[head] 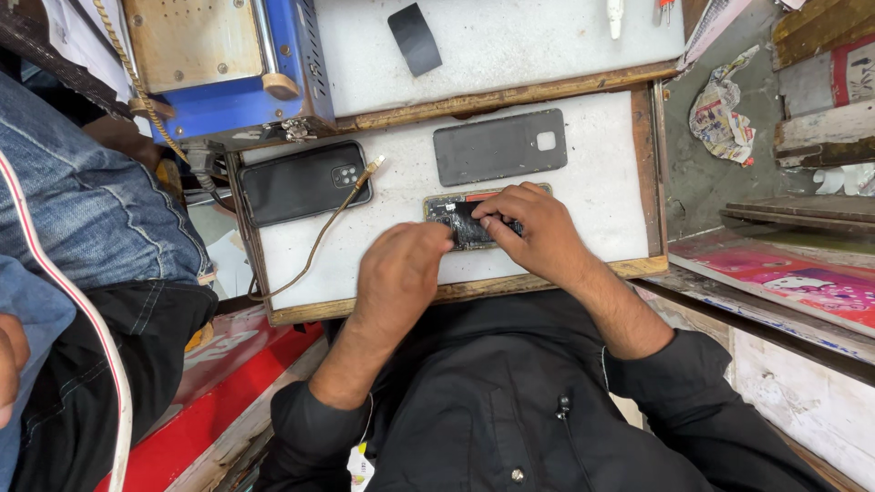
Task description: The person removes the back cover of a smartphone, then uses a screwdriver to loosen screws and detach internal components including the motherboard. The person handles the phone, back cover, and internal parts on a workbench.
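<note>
Black opened phone on table | our left hand steadies its end, right hand pinches its innards | fragile, we judge: hold by edges

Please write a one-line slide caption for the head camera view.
Left hand and right hand work on an opened black smartphone lying on a white wood-framed tray.

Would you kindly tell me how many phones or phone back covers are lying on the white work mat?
3: an opened phone under the right hand and left hand; a grey back cover just beyond; a black phone, camera side up, further left. Others may be hidden.
</note>
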